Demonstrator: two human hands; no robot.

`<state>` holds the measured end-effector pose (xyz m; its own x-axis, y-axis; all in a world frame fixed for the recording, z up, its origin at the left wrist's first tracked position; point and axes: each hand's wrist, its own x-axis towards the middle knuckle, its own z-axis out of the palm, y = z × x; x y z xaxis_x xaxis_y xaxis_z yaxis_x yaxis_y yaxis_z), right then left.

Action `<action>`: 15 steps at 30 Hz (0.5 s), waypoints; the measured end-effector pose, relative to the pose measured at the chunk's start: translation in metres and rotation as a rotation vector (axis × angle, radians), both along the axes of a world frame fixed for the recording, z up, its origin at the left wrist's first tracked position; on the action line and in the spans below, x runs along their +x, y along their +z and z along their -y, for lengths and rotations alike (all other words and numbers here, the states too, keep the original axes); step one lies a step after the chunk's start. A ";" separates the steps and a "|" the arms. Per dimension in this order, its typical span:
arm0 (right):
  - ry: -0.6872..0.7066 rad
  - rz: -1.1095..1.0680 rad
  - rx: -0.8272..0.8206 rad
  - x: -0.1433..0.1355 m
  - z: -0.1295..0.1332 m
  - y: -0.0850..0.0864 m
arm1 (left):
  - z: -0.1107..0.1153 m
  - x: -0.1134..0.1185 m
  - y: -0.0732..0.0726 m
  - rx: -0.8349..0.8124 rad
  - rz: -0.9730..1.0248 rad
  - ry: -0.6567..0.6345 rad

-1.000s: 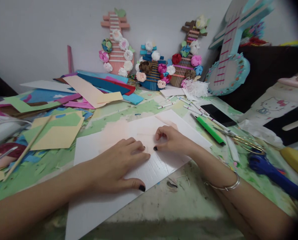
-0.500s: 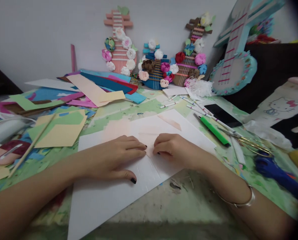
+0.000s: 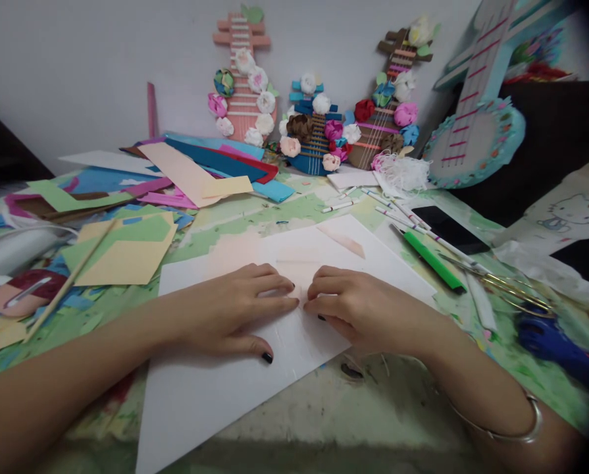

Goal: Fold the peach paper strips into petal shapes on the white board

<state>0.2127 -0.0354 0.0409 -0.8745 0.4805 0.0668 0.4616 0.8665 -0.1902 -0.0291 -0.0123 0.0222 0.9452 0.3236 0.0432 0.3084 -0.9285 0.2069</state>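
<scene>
A white sheet point(image 3: 200, 401) lies at an angle near the table's front edge. My left hand point(image 3: 242, 309) rests flat on it, fingers stretched toward the right and thumb spread apart. Close to its fingertips is my right hand point(image 3: 356, 306), its fingers curled and pressed together over the sheet. Whatever those fingers pinch, if anything, is hidden. Just beyond the hands lies a pale peach paper piece point(image 3: 294, 255), partly covered. A slim peach paper scrap point(image 3: 342, 241) sits farther up on the sheet.
Coloured paper pieces point(image 3: 176, 171) pile up at the back left. Yellow paper point(image 3: 126, 263) and a wooden stick point(image 3: 72, 276) lie left. At right are a green cutter knife point(image 3: 433, 262), gold scissors point(image 3: 501, 283) and a phone point(image 3: 452, 229). Flower-decorated paper instruments point(image 3: 318, 141) lean against the wall.
My right hand has shifted slightly toward me and to the right, its fingers still curled. My left hand stays flat on the sheet. The view has moved a little.
</scene>
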 end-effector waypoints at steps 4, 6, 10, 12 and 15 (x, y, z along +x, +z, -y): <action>-0.018 0.015 -0.030 0.001 0.001 -0.001 | 0.000 0.001 0.001 -0.005 0.001 -0.013; -0.022 0.013 -0.030 0.001 0.002 -0.001 | 0.000 0.001 0.001 -0.007 0.007 -0.013; -0.022 0.019 -0.013 0.001 0.002 0.000 | 0.001 0.001 0.002 -0.014 0.019 -0.005; -0.017 0.020 -0.004 0.000 0.002 0.000 | 0.001 0.001 0.002 -0.013 0.029 -0.004; -0.018 0.024 -0.004 0.001 0.003 0.000 | 0.001 0.001 0.002 -0.008 0.033 -0.001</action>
<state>0.2133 -0.0381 0.0408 -0.8671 0.4962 0.0443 0.4813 0.8573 -0.1826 -0.0283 -0.0135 0.0241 0.9436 0.3231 0.0716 0.3004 -0.9270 0.2244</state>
